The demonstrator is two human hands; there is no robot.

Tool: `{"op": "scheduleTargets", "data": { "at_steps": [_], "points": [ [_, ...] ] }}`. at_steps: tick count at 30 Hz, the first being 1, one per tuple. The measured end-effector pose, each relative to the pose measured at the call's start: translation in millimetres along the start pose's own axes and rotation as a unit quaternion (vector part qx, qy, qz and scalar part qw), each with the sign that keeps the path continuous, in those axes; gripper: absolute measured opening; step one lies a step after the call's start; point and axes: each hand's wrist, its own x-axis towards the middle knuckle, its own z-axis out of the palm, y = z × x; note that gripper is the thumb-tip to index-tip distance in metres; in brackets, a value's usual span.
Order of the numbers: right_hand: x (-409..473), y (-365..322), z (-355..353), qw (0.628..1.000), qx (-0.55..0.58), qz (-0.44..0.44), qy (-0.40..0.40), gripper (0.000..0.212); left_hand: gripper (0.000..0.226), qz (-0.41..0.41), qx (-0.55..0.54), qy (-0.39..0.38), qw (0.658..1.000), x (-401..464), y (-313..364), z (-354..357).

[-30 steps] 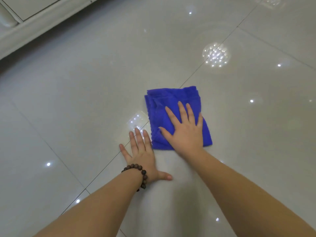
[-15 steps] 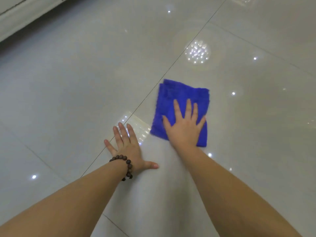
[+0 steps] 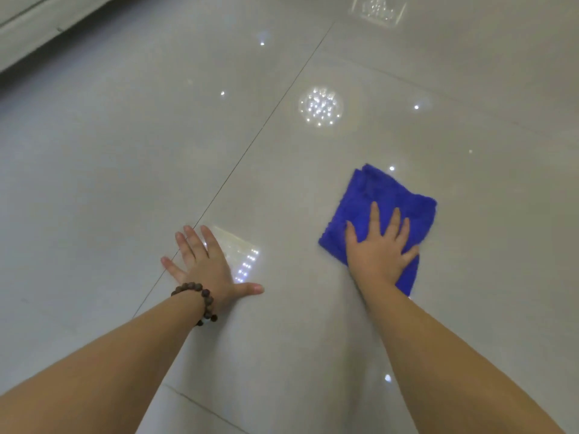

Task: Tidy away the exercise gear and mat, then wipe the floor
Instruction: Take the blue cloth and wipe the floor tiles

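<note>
Against the frame half a second back, I note the blue cloth (image 3: 380,211) and the right hand (image 3: 377,252) on it have shifted rightward, well clear of the tile joint (image 3: 250,145); the gap to the left hand (image 3: 205,264) has widened. The right hand lies flat on the cloth's near half, fingers straight and spread, pressing it to the glossy tiled floor (image 3: 125,151). The left hand rests palm-down on the bare floor, fingers extended, thumb out, holding nothing. A beaded bracelet (image 3: 200,300) circles the left wrist.
</note>
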Motion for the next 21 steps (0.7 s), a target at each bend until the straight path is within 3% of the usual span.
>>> {"op": "scheduleTargets", "data": {
  "at_steps": [3, 5, 7, 9, 12, 14, 16, 18, 20, 21],
  "points": [
    [-7, 19, -3, 0.979, -0.045, -0.195, -0.028, 0.068, 0.136, 0.051, -0.008, 0.076, 0.996, -19, 5, 7],
    [1, 67, -10, 0.975, -0.049, -0.216, -0.013, 0.067, 0.112, 0.094, -0.045, 0.151, 0.983, -44, 17, 21],
    [6, 127, -17, 0.993, -0.039, -0.11, 0.005, 0.064, 0.107, 0.143, -0.064, 0.169, 0.973, -76, 35, 43],
    [3, 186, -29, 0.997, 0.001, 0.071, 0.01, 0.064, 0.113, 0.187, -0.03, 0.136, 0.972, -100, 57, 73],
    [-1, 234, -46, 0.94, 0.091, 0.328, 0.025, 0.067, 0.119, 0.212, 0.003, 0.054, 0.976, -124, 92, 103],
    [-1, 214, -45, 0.915, 0.11, 0.388, 0.012, 0.067, 0.127, 0.222, 0.05, 0.006, 0.974, -137, 110, 111],
    [-14, 168, -32, 0.959, 0.077, 0.271, 0.007, 0.068, 0.134, 0.212, 0.081, -0.028, 0.974, -143, 116, 118],
    [-38, 123, -15, 1.0, 0.013, 0.014, 0.012, 0.068, 0.138, 0.196, 0.094, -0.028, 0.976, -142, 115, 118],
    [-54, 122, -6, 0.977, -0.034, -0.211, -0.013, 0.068, 0.141, 0.2, 0.089, -0.01, 0.976, -140, 114, 121],
    [-49, 141, -11, 0.963, -0.04, -0.265, -0.023, 0.067, 0.143, 0.205, 0.087, -0.002, 0.975, -141, 116, 120]
  ]
}}
